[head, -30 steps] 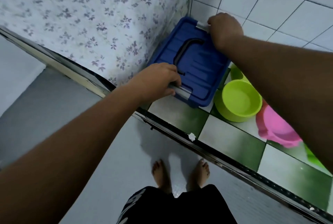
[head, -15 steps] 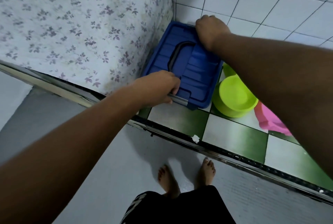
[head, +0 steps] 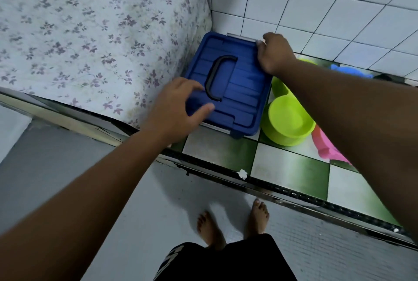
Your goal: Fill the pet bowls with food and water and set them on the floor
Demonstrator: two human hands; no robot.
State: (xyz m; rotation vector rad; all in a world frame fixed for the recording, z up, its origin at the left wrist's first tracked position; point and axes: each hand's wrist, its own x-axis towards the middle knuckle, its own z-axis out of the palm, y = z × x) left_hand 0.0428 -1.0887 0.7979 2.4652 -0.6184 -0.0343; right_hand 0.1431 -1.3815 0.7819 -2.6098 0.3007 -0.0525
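Blue box (head: 239, 95), lidded: floor (head: 291, 172) corner by the bed (head: 90, 32). Your right hand (head: 274, 53) curls its fingers on the far edge; your left hand (head: 178, 104) hovers, fingers spread, empty. Green bowl (head: 289, 120) just beside. Risk: one-sided lifting may jam it and knock the bowl.

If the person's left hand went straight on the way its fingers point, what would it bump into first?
Probably the black handle on the blue box lid: the left hand points straight at it, though its height above the lid is unclear.
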